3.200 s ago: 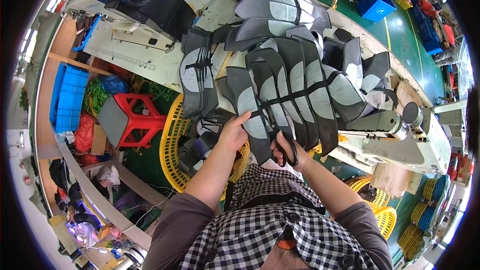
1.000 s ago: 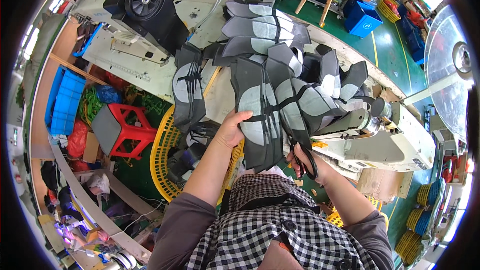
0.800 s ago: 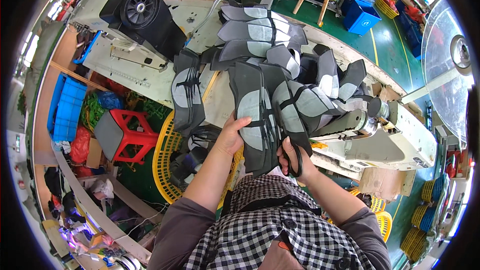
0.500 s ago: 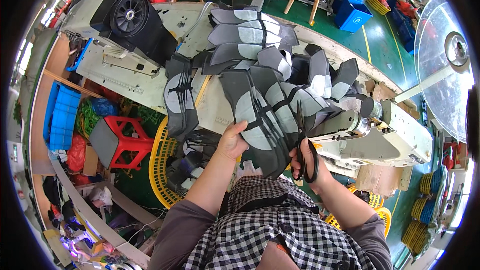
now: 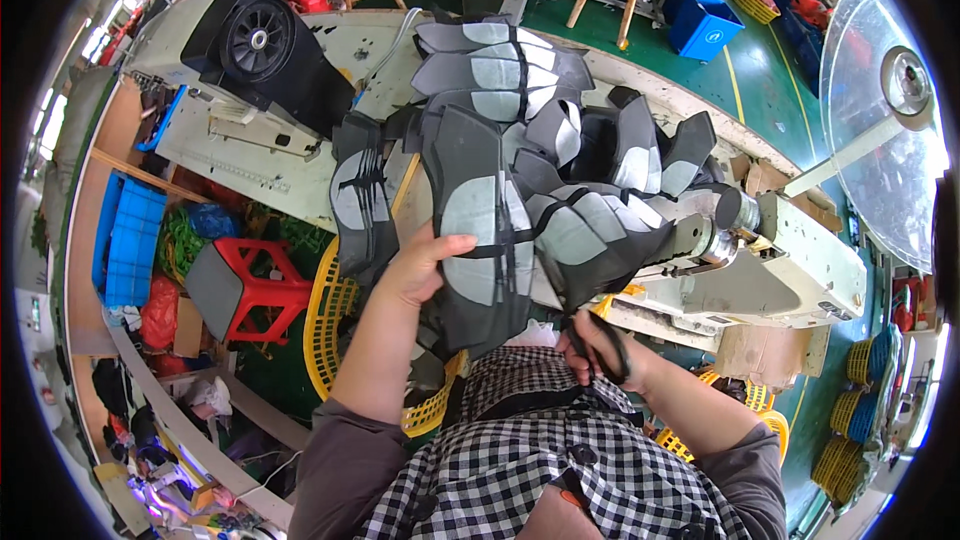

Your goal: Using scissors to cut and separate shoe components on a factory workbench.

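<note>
Left hand (image 5: pixel 415 265) pins grey panel (image 5: pixel 478 230) — right hand's (image 5: pixel 600 348) grip seemingly holds scissors (image 5: pixel 612 352).

I'm feeling matt, soft-looking grey-and-black fabric pieces (image 5: pixel 480 230) under my left hand (image 5: pixel 420 265). My right hand (image 5: pixel 595 345) is gripping scissors (image 5: pixel 610 355) with dark handles. The sewing machine (image 5: pixel 760 260) is showing smooth painted metal; the basket (image 5: pixel 335 310) is looking like glossy yellow plastic.
</note>
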Demonstrator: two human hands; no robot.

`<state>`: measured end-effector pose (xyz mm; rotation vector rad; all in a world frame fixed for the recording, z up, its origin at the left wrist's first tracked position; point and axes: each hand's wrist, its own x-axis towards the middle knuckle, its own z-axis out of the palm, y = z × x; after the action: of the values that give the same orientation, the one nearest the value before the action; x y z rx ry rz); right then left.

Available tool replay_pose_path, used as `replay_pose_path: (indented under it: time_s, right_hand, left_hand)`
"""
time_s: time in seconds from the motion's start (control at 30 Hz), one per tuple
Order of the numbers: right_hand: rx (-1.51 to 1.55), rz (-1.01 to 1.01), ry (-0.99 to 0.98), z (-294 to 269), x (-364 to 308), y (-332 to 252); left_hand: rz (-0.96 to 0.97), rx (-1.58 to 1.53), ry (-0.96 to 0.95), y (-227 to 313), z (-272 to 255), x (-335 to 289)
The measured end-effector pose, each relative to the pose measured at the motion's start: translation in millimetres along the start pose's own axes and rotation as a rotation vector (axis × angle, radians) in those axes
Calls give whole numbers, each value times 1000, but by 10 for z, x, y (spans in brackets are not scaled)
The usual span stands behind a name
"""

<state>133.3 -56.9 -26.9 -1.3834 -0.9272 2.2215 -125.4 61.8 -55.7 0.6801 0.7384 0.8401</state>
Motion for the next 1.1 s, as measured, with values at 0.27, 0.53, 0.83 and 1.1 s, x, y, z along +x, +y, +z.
replay_pose_path:
  time_s: [0.27,0.53,0.83,1.1]
  right_hand:
    - [291,-54,174,486,577,350]
    - [-301,-195,-200,220,-257,132]
    - [-59,185,348,-215,30,35]
    - [29,118,161,-152,141,224]
  left_hand:
    - [-133,-234,78,-532,-258,-168]
    - [-199,-582,18,-1010,-659,-382]
    - [-192,-701,-63,-1299,-91,176]
    - [-154,-95,-67,-439,-233,112]
